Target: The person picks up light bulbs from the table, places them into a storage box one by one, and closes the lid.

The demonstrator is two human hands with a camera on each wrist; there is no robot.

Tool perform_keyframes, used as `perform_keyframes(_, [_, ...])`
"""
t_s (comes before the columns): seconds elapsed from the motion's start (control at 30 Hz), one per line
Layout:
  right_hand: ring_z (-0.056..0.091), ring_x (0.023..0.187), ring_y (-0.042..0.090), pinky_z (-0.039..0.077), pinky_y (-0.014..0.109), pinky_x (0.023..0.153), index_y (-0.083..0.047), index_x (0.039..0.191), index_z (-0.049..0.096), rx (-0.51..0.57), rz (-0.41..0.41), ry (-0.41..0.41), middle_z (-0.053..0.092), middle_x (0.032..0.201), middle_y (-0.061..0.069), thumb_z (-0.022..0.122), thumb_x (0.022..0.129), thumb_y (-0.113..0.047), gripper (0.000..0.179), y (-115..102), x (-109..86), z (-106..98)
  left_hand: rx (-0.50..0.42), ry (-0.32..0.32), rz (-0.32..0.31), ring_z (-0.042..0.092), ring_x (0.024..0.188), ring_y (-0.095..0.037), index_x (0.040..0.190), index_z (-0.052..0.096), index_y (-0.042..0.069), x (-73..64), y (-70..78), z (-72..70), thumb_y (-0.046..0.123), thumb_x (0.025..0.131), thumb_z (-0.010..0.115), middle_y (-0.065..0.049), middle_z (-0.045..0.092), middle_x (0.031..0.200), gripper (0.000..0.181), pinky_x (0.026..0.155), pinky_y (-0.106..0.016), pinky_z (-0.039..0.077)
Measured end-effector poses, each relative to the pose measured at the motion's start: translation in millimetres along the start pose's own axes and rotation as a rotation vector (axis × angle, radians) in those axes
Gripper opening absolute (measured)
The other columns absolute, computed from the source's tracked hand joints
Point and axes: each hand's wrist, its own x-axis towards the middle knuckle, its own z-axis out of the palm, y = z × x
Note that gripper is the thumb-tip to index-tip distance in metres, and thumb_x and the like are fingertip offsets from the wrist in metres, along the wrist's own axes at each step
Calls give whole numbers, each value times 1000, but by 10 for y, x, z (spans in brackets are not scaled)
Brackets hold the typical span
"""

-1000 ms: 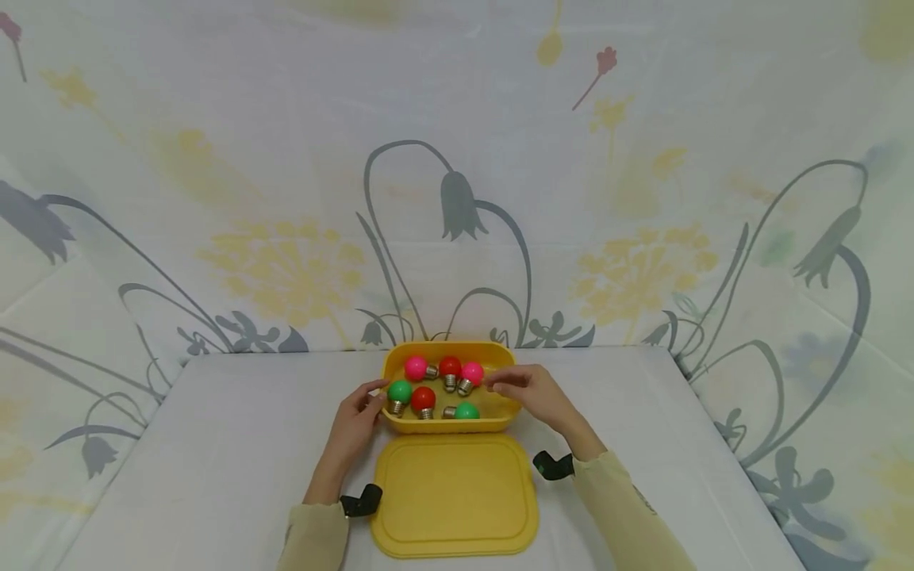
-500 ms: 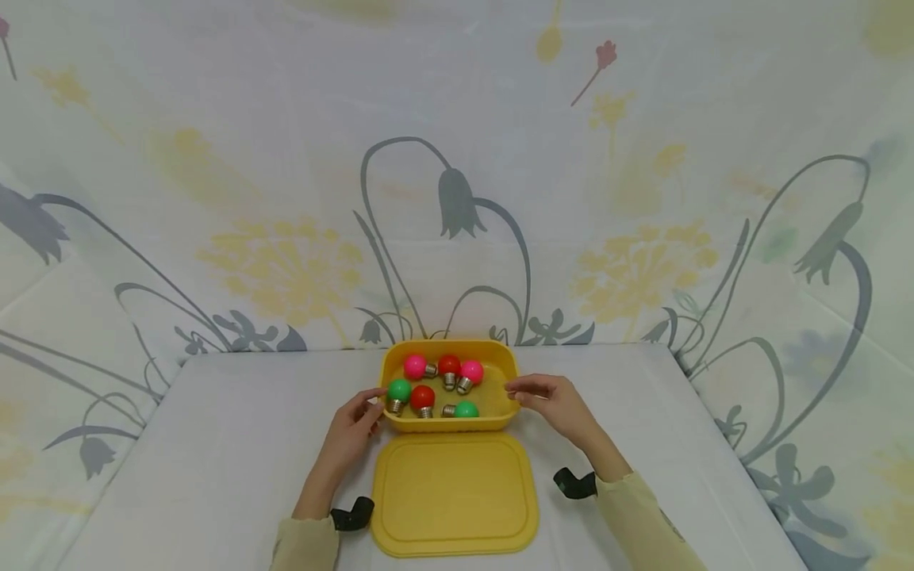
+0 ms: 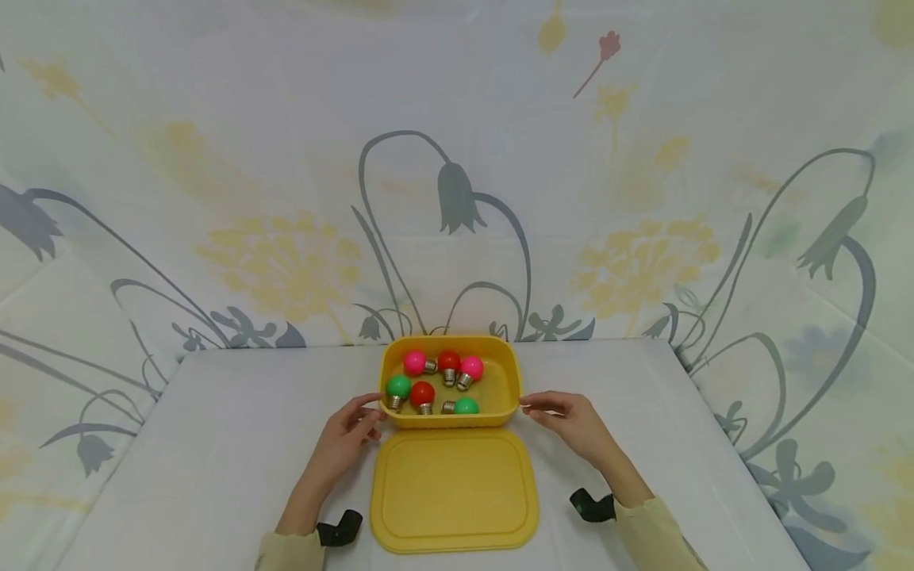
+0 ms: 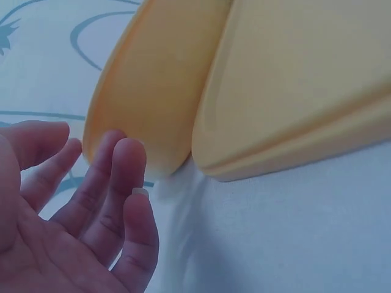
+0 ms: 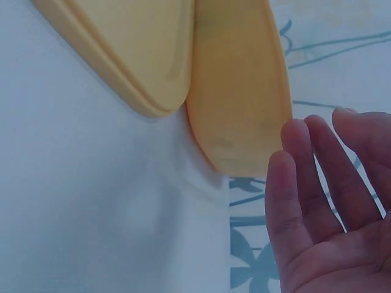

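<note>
A yellow plastic box [image 3: 508,396] stands uncovered, holding several small coloured light bulbs. Along its back lie a pink bulb [image 3: 414,363], a red bulb [image 3: 449,362] and another pink bulb [image 3: 471,367]. Nearer the front are a green bulb [image 3: 398,387], a second red bulb [image 3: 422,393] and a second green bulb [image 3: 466,406]. My left hand [image 3: 346,436] is at the box's left end, fingers loosely bent, holding nothing. At the right end, my right hand [image 3: 578,428] has its relaxed fingertips close to the wall. Whether either hand touches the box, I cannot tell.
A flat yellow lid [image 3: 454,492] lies directly in front of the box. White cloth covers the table [image 3: 214,444]. Behind it rises a flower-printed curtain [image 3: 457,270], just beyond the box's back edge. Black wrist cameras sit at both wrists.
My right hand has moved out from over the box to beside its right end. The left hand has drawn slightly down and left. The bulbs keep their places.
</note>
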Motion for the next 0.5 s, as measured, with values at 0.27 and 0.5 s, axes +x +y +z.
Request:
perform_keyframes(0.27, [66, 105, 22, 50, 23, 88, 1, 119, 70, -22, 36, 17, 69, 115, 17, 67, 95, -15, 29, 50, -174, 14, 15, -60, -50, 63, 93, -23, 144, 51, 12, -159, 9, -38, 17, 102, 55, -9, 67, 117, 42, 85, -33, 50])
perform_keyframes(0.5, [64, 110, 27, 50, 22, 85, -1, 122, 69, -18, 128, -8, 68, 119, 15, 65, 96, -17, 31, 52, -323, 76, 24, -90, -77, 63, 106, -23, 148, 45, 13, -261, 0, -55, 21, 102, 57, -9, 64, 125, 48, 93, -46, 48])
